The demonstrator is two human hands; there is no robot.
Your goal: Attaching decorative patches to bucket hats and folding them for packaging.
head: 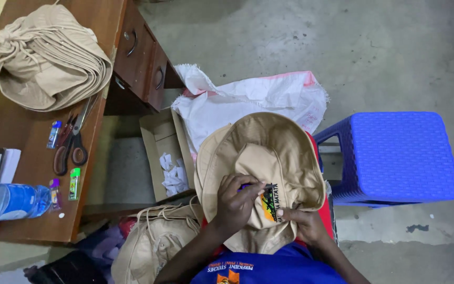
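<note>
Pinching a small dark tool (256, 185) between closed fingertips, the left hand (235, 202) works at the coloured patch (270, 202) on a tan hat (261, 158) that lies across the person's lap. The right hand (303, 223) presses down beside the patch, fingers curled tight on the hat's cloth at its lower edge (thumb tip just touching the embroidery).

A blue stool (400, 155) stands close on one side of the hat, with bare floor beyond it. On the other side an open carton (166, 155) holding white scraps sits just beside the brim, and a white sack (248, 100) lies past the crown. More tan hats (153, 244) are piled near the left forearm. Scissors (72, 142) rest on the wooden desk (17, 121), near its edge, beside another stack (48, 58) of hats and a water bottle (6, 200).
</note>
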